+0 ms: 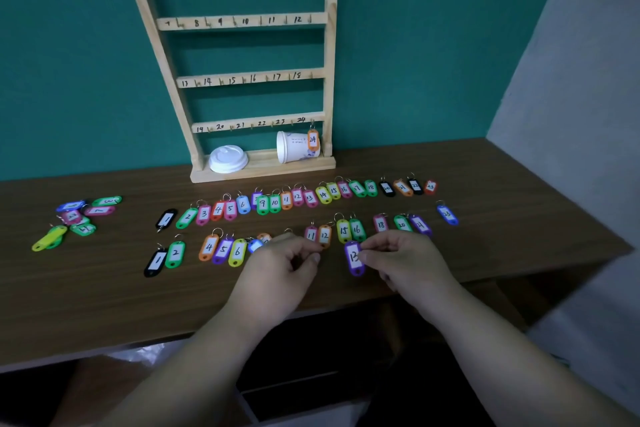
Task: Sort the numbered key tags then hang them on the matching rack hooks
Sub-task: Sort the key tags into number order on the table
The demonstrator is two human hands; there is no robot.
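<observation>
Pinching tag 13 (pixel 354 258), right hand (pixel 405 262) hovers over bare desk (pixel 104 305) near the front edge; left hand (pixel 277 272) curls alongside, hold unclear.

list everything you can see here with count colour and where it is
table: 1, dark brown, across the view
wall: 1, teal, behind table
rack: 1, pale wood, on table against wall, numbered 1 to 24
tag 24: 1, orange, hanging on rack, bottom right
cup: 1, white, on its side on rack base, right
lid: 1, white, rack base, left
back row: about twenty tags, mixed colours, before rack
front row: about fifteen tags, mixed, nearer; some hidden
pile: about eight tags, mixed, table's left
tag 13: 1, purple, below front row
left hand: 1, fingers curled, over front row; hold unclear
right hand: 1, pinching tag 13
</observation>
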